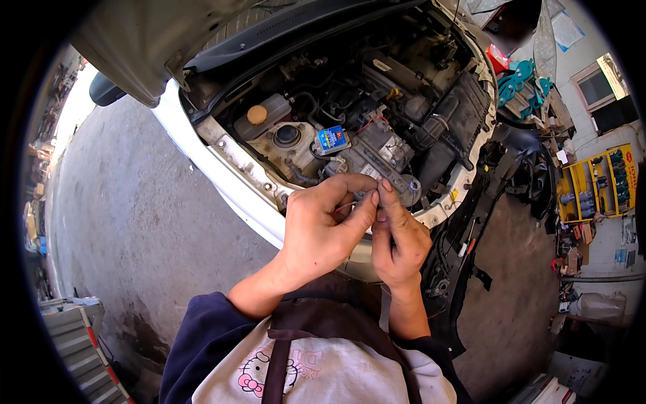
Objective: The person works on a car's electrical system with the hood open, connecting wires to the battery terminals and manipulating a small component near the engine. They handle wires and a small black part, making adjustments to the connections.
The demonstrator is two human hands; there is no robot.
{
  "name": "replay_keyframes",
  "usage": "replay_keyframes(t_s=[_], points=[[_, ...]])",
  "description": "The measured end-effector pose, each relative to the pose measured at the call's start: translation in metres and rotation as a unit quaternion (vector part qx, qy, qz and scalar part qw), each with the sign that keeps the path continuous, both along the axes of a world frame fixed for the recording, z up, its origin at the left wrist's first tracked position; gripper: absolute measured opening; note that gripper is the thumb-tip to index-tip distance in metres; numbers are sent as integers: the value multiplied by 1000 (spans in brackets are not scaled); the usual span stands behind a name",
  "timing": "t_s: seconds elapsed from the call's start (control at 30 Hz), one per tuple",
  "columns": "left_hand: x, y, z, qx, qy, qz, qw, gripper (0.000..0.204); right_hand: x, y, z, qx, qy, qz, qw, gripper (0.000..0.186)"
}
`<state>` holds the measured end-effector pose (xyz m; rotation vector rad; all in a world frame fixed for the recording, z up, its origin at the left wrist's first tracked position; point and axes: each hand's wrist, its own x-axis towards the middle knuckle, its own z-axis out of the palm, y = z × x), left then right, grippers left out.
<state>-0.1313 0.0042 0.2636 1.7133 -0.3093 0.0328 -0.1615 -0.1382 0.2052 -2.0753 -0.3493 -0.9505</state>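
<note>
Close together over the front edge of the car's engine bay, both of my hands are pinching. My left hand (316, 232) has its thumb and index finger closed at the fingertips of my right hand (402, 246). A thin reddish wire (344, 207) shows by my left fingers; its end between the fingertips is hidden. Just beyond the hands sit a blue box (332, 139) with a printed label and a dark battery-like block (392, 149). A translucent reservoir with a tan cap (256, 115) stands farther left.
The raised hood (128, 40) hangs at the upper left, above the white fender (232, 205). At right, a long black car part (441, 289) lies beside the car, with an orange-handled tool (470, 247) on it. A yellow rack (580, 195) stands by the wall.
</note>
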Motion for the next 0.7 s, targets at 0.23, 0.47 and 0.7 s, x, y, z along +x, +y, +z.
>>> replay_keyframes(t_s=[0.23,0.47,0.7], points=[[5,0,-4,-31,24,-18,999,8,3,-4,-3,-21,-6,-1,1000,66],[12,5,-11,-94,56,-69,992,7,1,-5,-3,-29,0,11,1000,65],[14,9,-11,-180,134,-134,965,10,-2,-6,-1,-8,6,44,999,59]])
